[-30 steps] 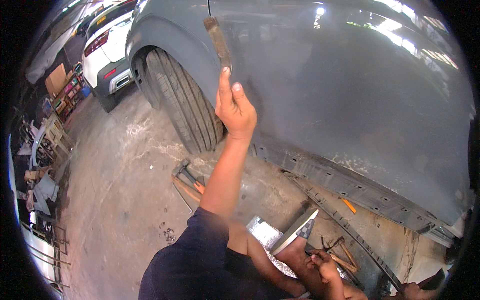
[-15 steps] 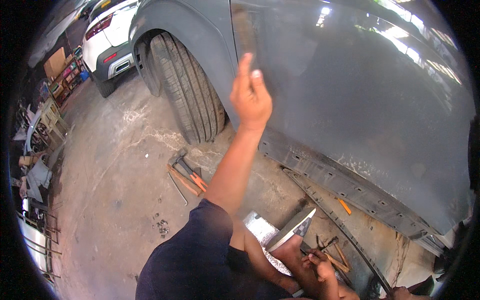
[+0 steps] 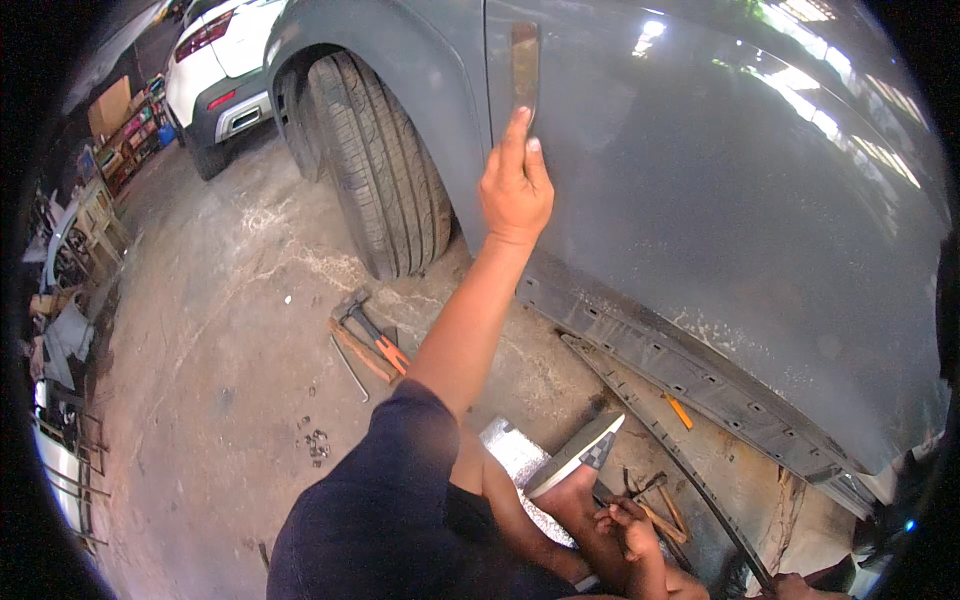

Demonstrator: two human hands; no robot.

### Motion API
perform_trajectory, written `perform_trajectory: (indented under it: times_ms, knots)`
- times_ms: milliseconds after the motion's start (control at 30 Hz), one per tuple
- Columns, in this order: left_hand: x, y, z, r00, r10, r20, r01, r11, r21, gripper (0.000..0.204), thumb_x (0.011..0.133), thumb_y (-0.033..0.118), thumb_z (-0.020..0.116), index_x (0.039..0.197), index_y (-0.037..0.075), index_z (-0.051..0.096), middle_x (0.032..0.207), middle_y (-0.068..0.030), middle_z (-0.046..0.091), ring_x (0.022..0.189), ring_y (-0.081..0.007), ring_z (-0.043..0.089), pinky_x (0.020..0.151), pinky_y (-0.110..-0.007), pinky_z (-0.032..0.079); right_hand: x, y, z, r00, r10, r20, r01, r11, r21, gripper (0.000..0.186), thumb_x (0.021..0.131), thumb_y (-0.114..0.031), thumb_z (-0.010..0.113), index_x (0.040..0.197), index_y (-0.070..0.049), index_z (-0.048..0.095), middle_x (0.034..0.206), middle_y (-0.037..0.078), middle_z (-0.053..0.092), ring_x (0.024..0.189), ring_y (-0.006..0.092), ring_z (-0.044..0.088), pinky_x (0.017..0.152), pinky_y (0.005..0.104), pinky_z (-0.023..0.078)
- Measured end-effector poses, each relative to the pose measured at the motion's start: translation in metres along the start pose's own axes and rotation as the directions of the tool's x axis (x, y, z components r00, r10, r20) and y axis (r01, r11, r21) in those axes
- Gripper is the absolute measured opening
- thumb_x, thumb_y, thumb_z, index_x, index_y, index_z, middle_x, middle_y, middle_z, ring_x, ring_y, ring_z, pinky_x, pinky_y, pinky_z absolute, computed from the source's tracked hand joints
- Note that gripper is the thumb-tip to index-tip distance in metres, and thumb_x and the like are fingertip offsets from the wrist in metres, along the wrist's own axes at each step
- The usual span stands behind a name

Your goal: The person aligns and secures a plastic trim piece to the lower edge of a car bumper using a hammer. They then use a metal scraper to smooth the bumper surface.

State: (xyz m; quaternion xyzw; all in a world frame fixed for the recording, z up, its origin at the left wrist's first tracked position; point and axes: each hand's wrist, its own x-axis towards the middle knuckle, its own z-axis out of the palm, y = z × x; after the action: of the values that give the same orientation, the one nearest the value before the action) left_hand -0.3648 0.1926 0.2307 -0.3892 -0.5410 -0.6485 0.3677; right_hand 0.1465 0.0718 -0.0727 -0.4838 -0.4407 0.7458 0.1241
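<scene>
My left hand [image 3: 517, 195] reaches up to the dark grey car door [image 3: 690, 200], just right of the gap by the front fender [image 3: 430, 100]. It is closed round a flat narrow bar [image 3: 525, 60], brownish toward its far end. The index finger stretches along the bar, and the palm hides its near part. The bar lies upright against the door panel, or very close to it. Low on the right, my right hand [image 3: 630, 530] is near my shoe [image 3: 580, 460]. Its fingers are curled, and whatever they hold is too small and dark to name.
Left of my arm lie a hammer [image 3: 360, 345], an orange-handled tool [image 3: 390, 352], a bent rod [image 3: 350, 370] and several small clips [image 3: 317, 445]. A long dark trim strip [image 3: 680, 460] runs below the sill, with another person's hand [image 3: 790, 585] at its near end. A tire [image 3: 380, 165] stands beyond.
The bar was blurred by motion and now shows sharply. My left hand and the bar are slightly further right of the door gap. My right hand stays much the same.
</scene>
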Motion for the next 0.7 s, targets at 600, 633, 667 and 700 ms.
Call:
perform_trajectory:
  times_ms: [600,633,667,700]
  knots:
    - [-0.011,0.022,-0.002,0.985,0.109,-0.134,-0.129,0.981,-0.144,0.039,0.106,0.016,0.061,0.145,0.009,0.064,0.131,-0.0177,0.074,0.112,-0.033,0.074,0.095,-0.039,0.058,-0.001,-0.004,0.004,1.0,0.017,0.017,-0.02,0.983,0.182,0.035,0.104,-0.017,0.066,0.132,0.003,0.059,0.104,0.017,0.073,0.088,0.0273,0.07,0.085,0.041,0.056]
    - [-0.014,0.022,-0.001,0.997,0.066,-0.048,-0.071,0.989,-0.13,0.039,0.106,0.017,0.06,0.144,0.009,0.064,0.131,-0.0179,0.073,0.113,-0.0335,0.074,0.095,-0.039,0.058,0.003,-0.002,0.002,1.0,0.015,0.011,-0.016,0.989,0.146,0.036,0.104,-0.018,0.067,0.131,0.003,0.059,0.104,0.017,0.073,0.088,0.0275,0.07,0.085,0.0411,0.056]
    - [-0.017,0.023,0.002,0.999,0.019,0.037,-0.015,0.994,-0.112,0.039,0.106,0.017,0.06,0.144,0.01,0.064,0.132,-0.0182,0.073,0.114,-0.034,0.073,0.096,-0.039,0.057,0.003,0.001,0.0,1.0,0.013,0.007,-0.013,0.994,0.11,0.036,0.103,-0.019,0.067,0.131,0.003,0.059,0.104,0.017,0.073,0.088,0.0278,0.07,0.085,0.0412,0.056]
    - [-0.014,0.026,0.01,0.994,-0.02,0.106,0.031,0.994,-0.104,0.039,0.106,0.017,0.06,0.144,0.011,0.064,0.132,-0.0184,0.073,0.115,-0.0345,0.073,0.096,-0.039,0.057,0.003,0.002,-0.003,1.0,0.005,0.011,-0.007,0.992,0.126,0.037,0.103,-0.02,0.068,0.131,0.002,0.059,0.104,0.017,0.074,0.088,0.0277,0.07,0.084,0.0413,0.056]
